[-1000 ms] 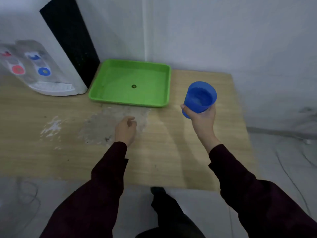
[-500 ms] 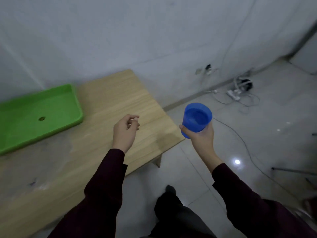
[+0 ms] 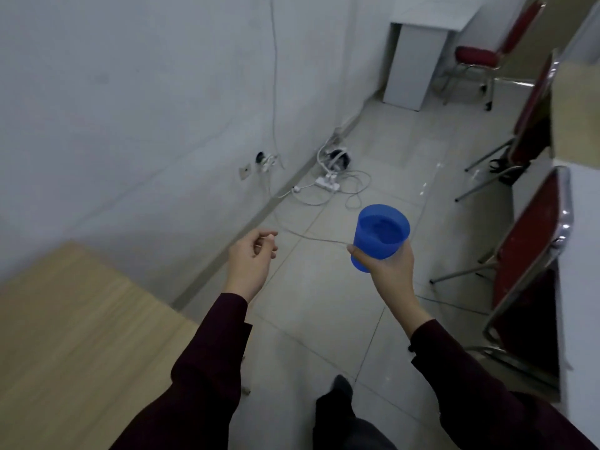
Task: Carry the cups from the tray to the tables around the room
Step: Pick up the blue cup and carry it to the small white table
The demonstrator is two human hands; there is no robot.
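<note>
My right hand (image 3: pixel 391 271) grips a blue plastic cup (image 3: pixel 378 237) from below and holds it upright over the tiled floor. My left hand (image 3: pixel 251 259) hangs in the air to the left of it, fingers loosely curled with nothing in them. The wooden table (image 3: pixel 65 336) now shows only as a corner at the lower left. The green tray is out of view.
A power strip (image 3: pixel 328 184) with tangled cables lies on the floor by the wall. Red chairs (image 3: pixel 532 254) stand along the right, one (image 3: pixel 475 56) beside a white table (image 3: pixel 428 14) at the far end. A tan table edge (image 3: pixel 578 112) shows at the right.
The view has swung right, away from the wooden table and green tray, toward the open floor and chairs. The cup stays in my right hand; my left hand stays curled.
</note>
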